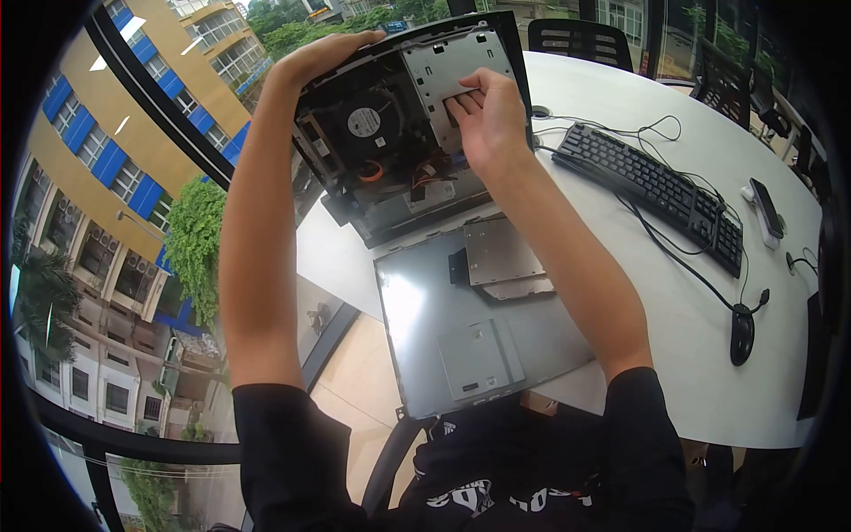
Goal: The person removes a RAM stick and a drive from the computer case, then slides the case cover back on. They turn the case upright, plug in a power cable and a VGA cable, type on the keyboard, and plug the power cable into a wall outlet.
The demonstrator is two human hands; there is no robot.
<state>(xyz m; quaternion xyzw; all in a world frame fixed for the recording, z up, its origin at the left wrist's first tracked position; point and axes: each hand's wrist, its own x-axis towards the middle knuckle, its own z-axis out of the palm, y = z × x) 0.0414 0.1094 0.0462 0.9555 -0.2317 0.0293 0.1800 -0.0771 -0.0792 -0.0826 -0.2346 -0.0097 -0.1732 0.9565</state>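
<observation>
An opened desktop computer case [417, 209] is tilted up at the far edge of the white table. Inside it show a round fan [363, 122], orange cables [425, 175] and a silver metal drive bracket [456, 58]. My left hand [326, 55] is wrapped over the case's upper left edge, its fingertips partly hidden. My right hand [490, 115] is closed on the bracket, with curled fingers at its lower edge and the thumb on its face. Nearer to me lies a detached grey side panel [417, 355], bearing another silver metal plate [503, 253].
To the right on the white table [612, 355] are a black keyboard [651, 191], a mouse [743, 335] with loose cables, and a small black-and-white device [764, 211]. Black chairs [581, 43] stand behind the table. Large windows are at the left.
</observation>
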